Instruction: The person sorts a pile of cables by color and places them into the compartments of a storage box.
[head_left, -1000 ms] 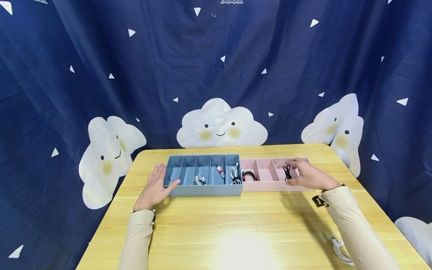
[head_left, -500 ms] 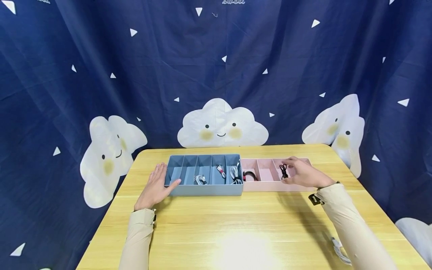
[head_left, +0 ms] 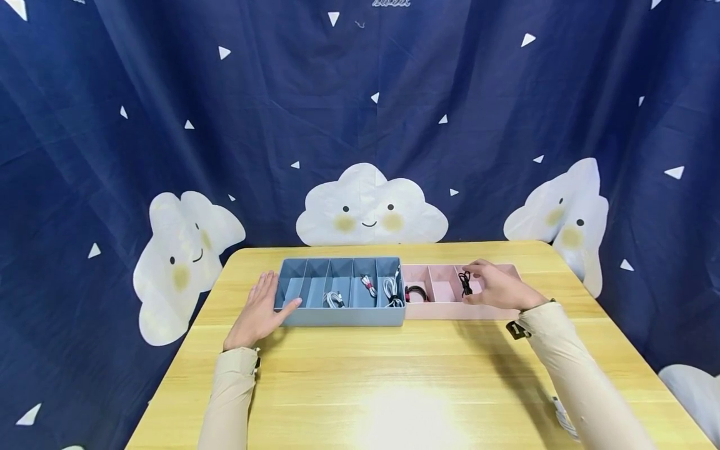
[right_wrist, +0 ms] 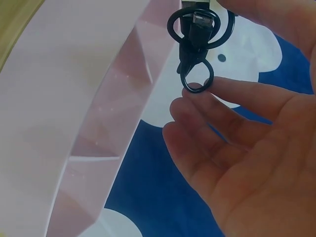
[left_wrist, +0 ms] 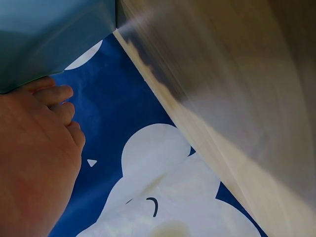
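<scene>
From the head view, the left hand (head_left: 260,310) lay flat, fingers straight, against the left end of the blue tray (head_left: 340,315) near the surface's (head_left: 394,381) far edge. The right hand (head_left: 497,287) pinched a coiled black cable (head_left: 465,282) over the pink tray (head_left: 444,310), beside the blue one.

At the left wrist, relaxed fingers (left_wrist: 52,96) touched the blue tray (left_wrist: 49,34).

At the right wrist, the cable (right_wrist: 196,37) was apparently pinched at its top, the other fingers (right_wrist: 232,96) spread beneath.

Wooden table (head_left: 394,387) bears blue tray (head_left: 340,315), pink tray (head_left: 444,310), perhaps a white cable (head_left: 564,417).
</scene>
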Action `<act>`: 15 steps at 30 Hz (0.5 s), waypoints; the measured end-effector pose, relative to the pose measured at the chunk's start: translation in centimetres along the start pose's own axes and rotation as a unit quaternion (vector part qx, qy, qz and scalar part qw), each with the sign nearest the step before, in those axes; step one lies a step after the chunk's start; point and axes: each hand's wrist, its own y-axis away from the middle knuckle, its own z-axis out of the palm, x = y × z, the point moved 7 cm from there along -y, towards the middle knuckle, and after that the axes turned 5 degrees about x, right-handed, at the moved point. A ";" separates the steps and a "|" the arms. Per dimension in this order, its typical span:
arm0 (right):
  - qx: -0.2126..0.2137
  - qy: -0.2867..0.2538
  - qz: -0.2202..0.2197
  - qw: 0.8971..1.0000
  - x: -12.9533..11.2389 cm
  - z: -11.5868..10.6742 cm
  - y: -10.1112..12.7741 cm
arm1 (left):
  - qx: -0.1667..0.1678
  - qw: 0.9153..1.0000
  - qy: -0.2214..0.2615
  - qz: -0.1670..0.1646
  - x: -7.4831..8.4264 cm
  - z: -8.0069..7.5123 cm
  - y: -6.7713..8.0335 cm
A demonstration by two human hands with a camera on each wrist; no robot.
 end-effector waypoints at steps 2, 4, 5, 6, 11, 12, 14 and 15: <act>0.001 -0.002 0.001 1.000 0.0 0.0 -0.1 | -0.001 1.000 0.000 0.001 0.1 0.0 -0.2; 0.002 -0.002 0.003 1.000 0.0 -0.1 -0.2 | 0.000 1.000 -0.002 0.003 0.2 0.0 -0.3; 0.003 -0.002 0.005 1.000 0.0 -0.1 -0.3 | 0.000 1.000 -0.002 0.004 0.2 0.0 -0.4; 0.005 -0.002 0.007 1.000 0.0 -0.1 -0.3 | 0.001 1.000 -0.003 0.005 0.3 -0.1 -0.5; 0.010 0.001 0.004 1.000 -0.2 0.3 -0.7 | 0.006 1.000 -0.003 0.007 0.2 -0.1 -0.4; 0.010 0.001 0.003 1.000 -0.2 0.4 -0.8 | 0.006 1.000 -0.004 0.006 0.2 -0.1 -0.3; 0.007 -0.001 0.002 1.000 -0.3 0.6 -0.9 | 0.005 1.000 -0.006 0.004 0.0 0.0 -0.1; 0.006 0.000 0.004 1.000 -0.3 0.7 -0.9 | 0.004 1.000 -0.005 0.003 0.0 0.0 0.0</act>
